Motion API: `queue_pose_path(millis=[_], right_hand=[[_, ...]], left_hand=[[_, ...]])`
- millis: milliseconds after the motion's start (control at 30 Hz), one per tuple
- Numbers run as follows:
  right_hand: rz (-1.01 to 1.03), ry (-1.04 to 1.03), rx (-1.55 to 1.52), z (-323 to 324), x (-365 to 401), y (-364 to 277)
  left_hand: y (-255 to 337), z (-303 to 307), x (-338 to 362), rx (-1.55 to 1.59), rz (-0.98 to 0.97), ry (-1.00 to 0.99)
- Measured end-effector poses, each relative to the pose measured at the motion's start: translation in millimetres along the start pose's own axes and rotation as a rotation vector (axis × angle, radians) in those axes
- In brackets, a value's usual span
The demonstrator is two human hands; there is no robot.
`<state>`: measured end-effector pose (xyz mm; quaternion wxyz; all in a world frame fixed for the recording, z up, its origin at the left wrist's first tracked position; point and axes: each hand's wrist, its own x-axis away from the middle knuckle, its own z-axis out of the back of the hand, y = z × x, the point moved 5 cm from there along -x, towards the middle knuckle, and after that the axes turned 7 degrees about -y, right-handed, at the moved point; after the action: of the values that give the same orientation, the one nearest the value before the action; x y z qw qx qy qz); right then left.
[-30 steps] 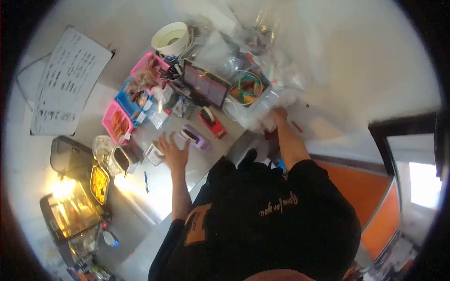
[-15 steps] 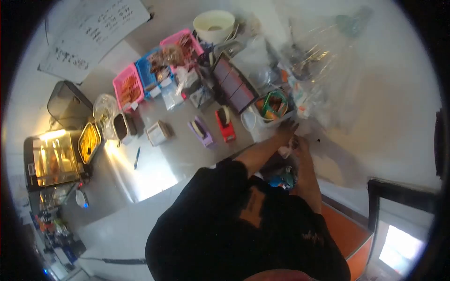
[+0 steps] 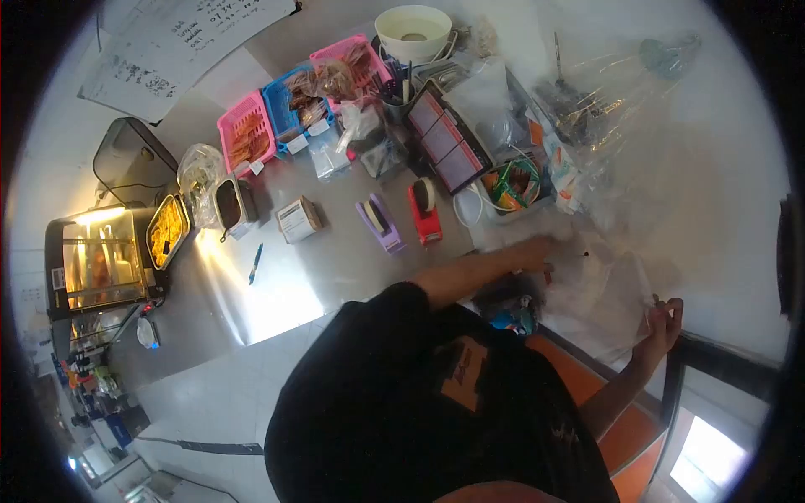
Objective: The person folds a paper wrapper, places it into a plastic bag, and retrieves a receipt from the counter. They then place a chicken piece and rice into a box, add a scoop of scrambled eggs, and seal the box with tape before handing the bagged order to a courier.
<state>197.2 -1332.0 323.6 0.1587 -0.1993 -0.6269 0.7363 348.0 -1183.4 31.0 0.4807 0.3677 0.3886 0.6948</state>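
A thin clear plastic bag [image 3: 608, 306] stretches between my two hands at the right. My right hand [image 3: 662, 323] has its fingers curled closed on the bag's outer edge, near the dark frame. At the bag's other end, my left hand [image 3: 541, 251] is smeared by motion, so its fingers and any hold are unclear. A small dark reddish thing [image 3: 548, 273] shows just below that hand. Below my left forearm lie dark and blue items [image 3: 511, 318], partly hidden.
Tape dispensers, one purple [image 3: 380, 224] and one red [image 3: 425, 214], stand on the metal counter [image 3: 327, 277] beside a small box [image 3: 298, 220]. Pink [image 3: 246, 134] and blue baskets [image 3: 281, 105] line the back. A lit display case [image 3: 99, 264] is at far left.
My hands, close together before, are now apart, the right one moved right and down. The bag is now spread between them. The view has shifted slightly.
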Motion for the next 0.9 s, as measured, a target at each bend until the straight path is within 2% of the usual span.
queue_pose_path(millis=[33,100,167,233,300,400,433,500,567,667,767,900], right_hand=[[-0.018,-0.091,0.036,-15.8,10.2,-8.5],[-0.019,-0.184,0.247,-64.5,20.5,-15.0],[-0.018,-0.372,-0.026,-132.2,34.1,-16.5],[-0.005,-0.527,-0.173,-196.7,55.8,-27.2],[-0.120,-0.635,-0.572,-248.9,83.0,-39.4],[-0.122,-0.680,-0.872,-311.9,112.9,-48.4],[-0.140,-0.666,-0.957,-330.4,119.2,-49.6],[-0.170,-0.635,-1.132,-363.1,130.2,-49.0],[-0.158,-0.666,-1.310,-386.9,140.0,-41.7],[-0.159,-0.679,-1.449,-416.6,163.7,-30.0],[-0.145,-0.677,-1.529,-438.3,194.6,-15.4],[-0.035,-0.610,-1.487,-429.7,220.8,-1.1]], left_hand=[[12.4,-8.6,7.9,0.394,-0.059,-0.194],[43.8,-23.8,44.9,1.259,-0.030,-0.521],[75.9,-28.0,100.8,1.551,-0.083,-0.611],[79.3,-22.5,153.2,1.201,-0.149,-0.514],[42.1,-29.9,194.7,0.920,-0.070,-0.367],[-76.7,-69.5,223.8,1.271,-0.040,-0.176],[-44.6,-31.5,267.8,1.104,0.010,-0.066],[-4.3,27.6,351.6,1.119,-0.024,0.095],[-3.0,30.0,400.2,1.496,-0.187,0.203],[-32.3,2.2,439.6,1.436,-0.012,0.150],[-48.6,-31.5,454.5,1.505,-0.022,0.081],[-50.2,-26.9,490.7,1.641,0.007,0.228]])
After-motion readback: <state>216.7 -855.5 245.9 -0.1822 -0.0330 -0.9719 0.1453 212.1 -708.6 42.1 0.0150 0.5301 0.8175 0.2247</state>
